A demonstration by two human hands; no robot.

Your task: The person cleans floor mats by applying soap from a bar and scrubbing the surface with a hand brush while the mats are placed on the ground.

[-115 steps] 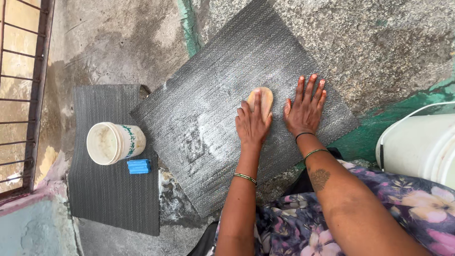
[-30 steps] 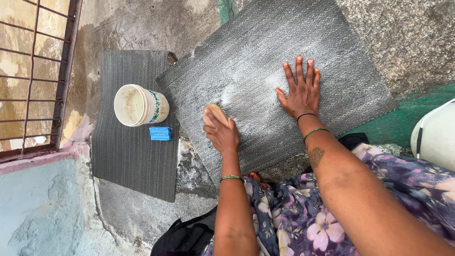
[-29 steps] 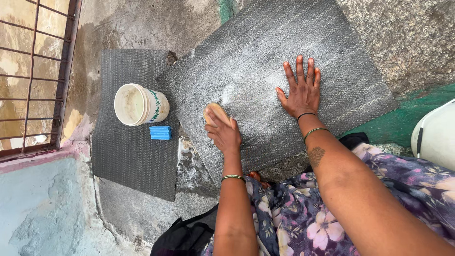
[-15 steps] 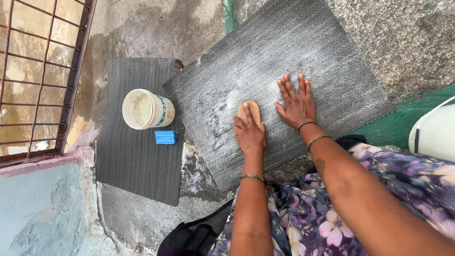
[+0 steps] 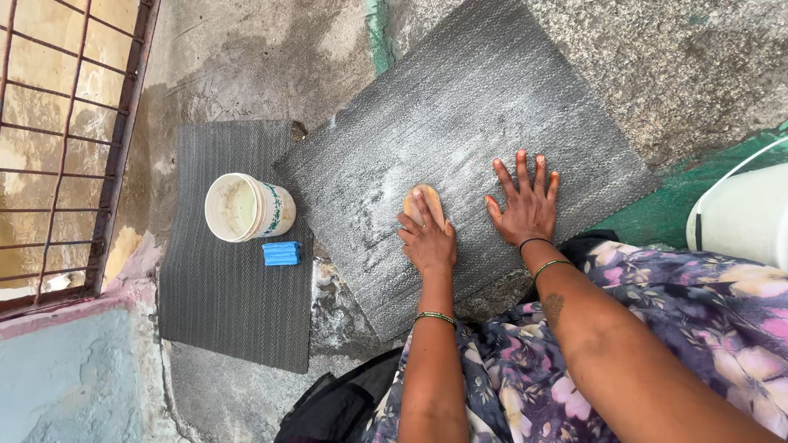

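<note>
Brush [image 5: 423, 202] has slid back toward the body; left hand [image 5: 428, 238] grips it on the soapy mat [image 5: 460, 115], right hand [image 5: 524, 207] pressed flat, fingers spread (scrubbing stage).

Two grey mats lie on the concrete: a large mat [image 5: 468, 123] and a smaller ribbed mat [image 5: 226, 303] beside it. One wooden scrub brush [image 5: 423, 201] is there, one white cup [image 5: 246, 207], one blue soap bar [image 5: 281, 253], and one white bucket [image 5: 743, 217] (only partly in view). Two hands show, a left hand [image 5: 427, 242] and a right hand [image 5: 525, 205].
</note>
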